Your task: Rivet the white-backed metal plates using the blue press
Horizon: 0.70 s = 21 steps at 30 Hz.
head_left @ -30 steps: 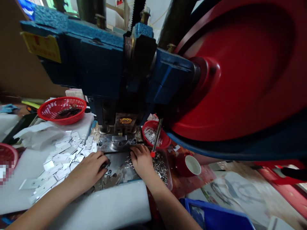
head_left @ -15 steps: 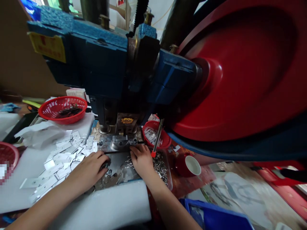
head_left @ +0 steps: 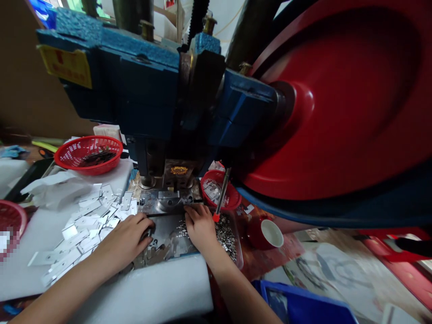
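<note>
Metal plate (head_left: 166,230) before a blue press (head_left: 138,99)
Small metal pieces (head_left: 158,249), scattered near the plate's front edge; left hand (head_left: 128,234), at the left edge, fingers curled close together, thumb apart, whether pinching anything cannot be told; right hand (head_left: 200,227), near the rear right corner, fingers bent side by side, any grip hidden; flat silver pieces (head_left: 86,227), heaped on white foam (head_left: 20,274), left of plate; clear tray (head_left: 240,256) of shiny parts (head_left: 225,234), just beyond the right edge.
</note>
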### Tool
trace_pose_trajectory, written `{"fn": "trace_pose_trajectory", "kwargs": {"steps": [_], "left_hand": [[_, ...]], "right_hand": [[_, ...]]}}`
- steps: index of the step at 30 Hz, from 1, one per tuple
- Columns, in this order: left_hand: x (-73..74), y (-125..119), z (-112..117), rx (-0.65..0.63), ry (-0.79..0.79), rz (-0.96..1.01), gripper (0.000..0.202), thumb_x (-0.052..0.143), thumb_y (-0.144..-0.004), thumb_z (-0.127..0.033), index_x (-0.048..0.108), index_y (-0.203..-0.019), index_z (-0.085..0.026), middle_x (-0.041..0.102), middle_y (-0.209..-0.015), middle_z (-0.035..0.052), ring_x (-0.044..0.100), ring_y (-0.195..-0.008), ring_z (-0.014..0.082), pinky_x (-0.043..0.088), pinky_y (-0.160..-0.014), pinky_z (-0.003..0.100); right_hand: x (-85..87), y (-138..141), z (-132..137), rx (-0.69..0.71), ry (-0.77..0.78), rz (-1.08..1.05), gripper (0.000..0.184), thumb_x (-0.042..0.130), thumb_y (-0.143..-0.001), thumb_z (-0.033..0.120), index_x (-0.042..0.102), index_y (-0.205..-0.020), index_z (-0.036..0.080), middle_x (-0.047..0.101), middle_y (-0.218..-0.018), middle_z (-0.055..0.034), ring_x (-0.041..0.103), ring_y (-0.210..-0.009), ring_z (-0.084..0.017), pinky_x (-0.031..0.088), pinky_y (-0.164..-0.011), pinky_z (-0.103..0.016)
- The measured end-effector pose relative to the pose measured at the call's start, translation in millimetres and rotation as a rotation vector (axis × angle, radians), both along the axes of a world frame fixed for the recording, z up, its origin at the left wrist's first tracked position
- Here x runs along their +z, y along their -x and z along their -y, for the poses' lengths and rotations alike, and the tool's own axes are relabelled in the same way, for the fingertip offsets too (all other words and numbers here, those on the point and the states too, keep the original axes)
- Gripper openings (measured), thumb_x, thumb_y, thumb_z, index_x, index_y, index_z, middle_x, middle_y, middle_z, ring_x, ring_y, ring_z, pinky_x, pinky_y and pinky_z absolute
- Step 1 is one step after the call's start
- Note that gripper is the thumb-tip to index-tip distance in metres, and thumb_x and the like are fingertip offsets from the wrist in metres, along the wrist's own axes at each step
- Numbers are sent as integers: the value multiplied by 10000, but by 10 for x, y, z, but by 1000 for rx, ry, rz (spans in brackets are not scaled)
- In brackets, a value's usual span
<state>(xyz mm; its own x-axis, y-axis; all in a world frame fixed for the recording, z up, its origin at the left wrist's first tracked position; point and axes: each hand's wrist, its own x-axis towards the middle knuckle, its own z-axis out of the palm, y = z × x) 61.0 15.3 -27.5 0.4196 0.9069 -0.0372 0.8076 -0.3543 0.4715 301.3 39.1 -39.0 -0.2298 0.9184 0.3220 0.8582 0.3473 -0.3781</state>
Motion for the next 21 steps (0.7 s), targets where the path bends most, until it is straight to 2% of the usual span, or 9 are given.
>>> {"fn": "trace_pose_trajectory", "kwargs": {"steps": [9,15,21], "left_hand": [[1,1,-15,-3,30,-34,222,477,-825,-329,607,-970,-223,573,-971,61,546,-898,241,416,-798,395],[9,-11,-11,1,54,-41,204,468,-827,-314,595,-953,-217,566,-978,64,540,-917,241,409,-804,391],[14,-8,0,-1,82,-41,200,470,-829,-312,591,-958,-218,556,-992,63,531,-931,250,403,-795,400]], "right_hand": [[-31,-10,-7,-42,-9,-79,249,506,-860,157,663,-1052,170,637,-1005,-81,531,-944,-219,443,-853,-344],[-18,-14,15,-22,14,-11,264,537,-840,153,681,-1040,248,636,-990,-54,528,-934,-221,438,-823,-341],[-50,-15,8,-64,6,-66,267,535,-839,175,651,-1075,221,629,-1029,-66,529,-970,-228,430,-869,-355]]}}
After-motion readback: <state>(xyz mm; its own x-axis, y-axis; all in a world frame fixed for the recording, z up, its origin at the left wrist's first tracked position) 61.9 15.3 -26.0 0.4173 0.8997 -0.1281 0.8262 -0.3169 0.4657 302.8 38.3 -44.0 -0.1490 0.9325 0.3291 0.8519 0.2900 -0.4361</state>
